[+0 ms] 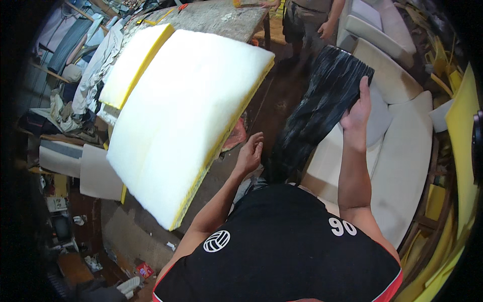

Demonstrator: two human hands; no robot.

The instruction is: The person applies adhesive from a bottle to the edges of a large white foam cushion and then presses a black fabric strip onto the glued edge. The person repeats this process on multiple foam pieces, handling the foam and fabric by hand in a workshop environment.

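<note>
At centre right, the right hand (356, 118) is raised, fingers extended flat against the upper edge of a dark cloth (322, 108); the thumb side is hidden behind the cloth, so whether it pinches the fabric cannot be told. The cloth is black with pale streaks and hangs in a long strip from the hand down toward the person's torso, in front of a white sofa (402, 136).

The left hand (250, 153) is lower, near the bottom end of the cloth, fingers loosely curled and spread, holding nothing visible. It sits just beside the near edge of a large cushion (186, 116), white wadding over yellow foam, which lies tilted on a workbench (221, 17). Contact between hand and cushion cannot be confirmed.

A second, smaller cushion (133, 63) of the same make lies beyond the first, at the bench's left. Piled fabric (95, 65) sits left of the bench. Yellow foam sheets (460, 131) stand at far right. Another person (307, 17) stands at the bench's far end, well apart.
</note>
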